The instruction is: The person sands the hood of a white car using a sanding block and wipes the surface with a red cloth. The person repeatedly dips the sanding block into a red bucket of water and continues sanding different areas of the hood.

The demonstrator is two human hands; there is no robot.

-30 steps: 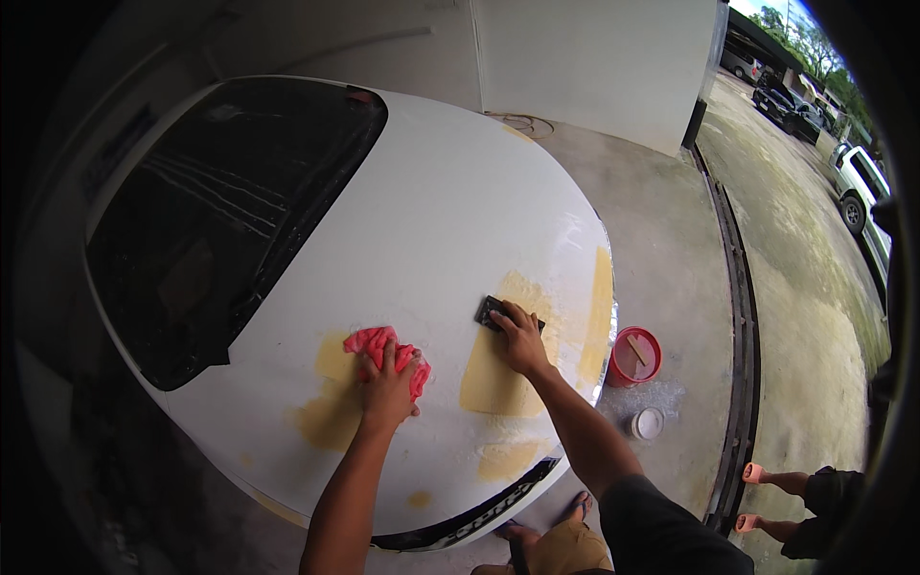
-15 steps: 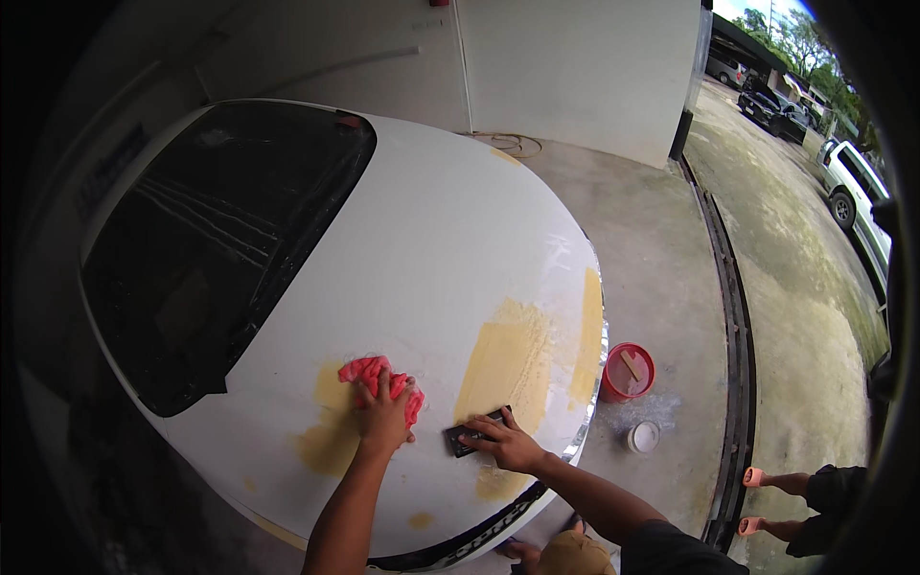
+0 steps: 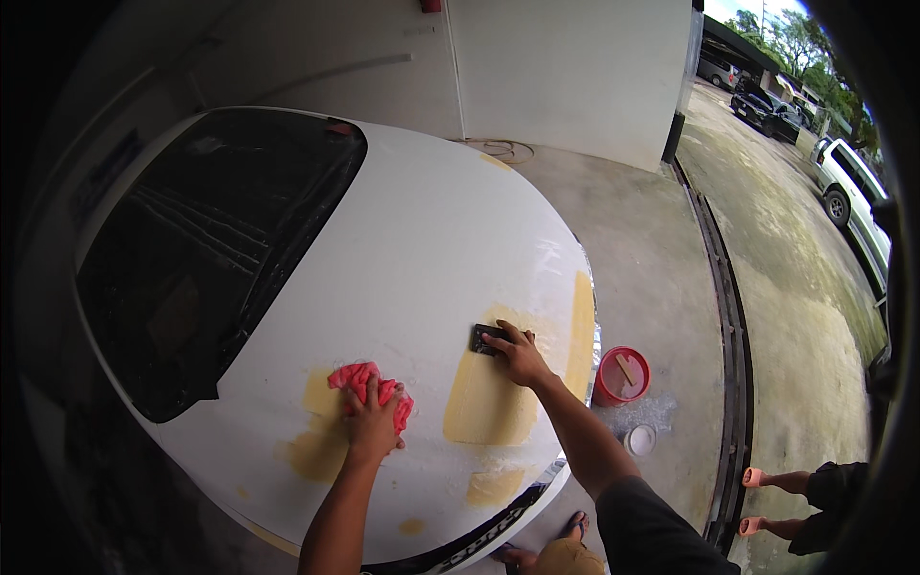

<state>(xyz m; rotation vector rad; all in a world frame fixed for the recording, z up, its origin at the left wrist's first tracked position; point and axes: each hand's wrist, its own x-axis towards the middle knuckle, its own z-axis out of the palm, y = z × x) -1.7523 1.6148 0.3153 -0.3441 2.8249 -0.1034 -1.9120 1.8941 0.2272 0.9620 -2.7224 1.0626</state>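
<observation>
The left hand [image 3: 372, 423] is holding a crumpled red cloth [image 3: 353, 375] on the white car hood [image 3: 412, 249]. The right hand [image 3: 523, 358] grips a black block [image 3: 487, 339] upon a yellow patch [image 3: 477, 407].

Free run is left over bare white hood [image 3: 402, 249] in ctr. of frame, bounded by dark windshield [image 3: 211, 230] at upper left &, past hood's far edge, by wall [image 3: 565, 77] at top. Lower ctr.: way is blocked by left hand [image 3: 372, 422] on pink-red cloth [image 3: 349, 375]; just right of ctr., by right hand [image 3: 522, 357] on black block [image 3: 482, 337]. Betw. hands a gap is left, flanked by forearms [image 3: 337, 503]. Right of hood, floor is obstructed by red bucket [image 3: 613, 385] & white tub [image 3: 639, 440]; betw. bucket & dark rail [image 3: 725, 287], passage is left.
</observation>
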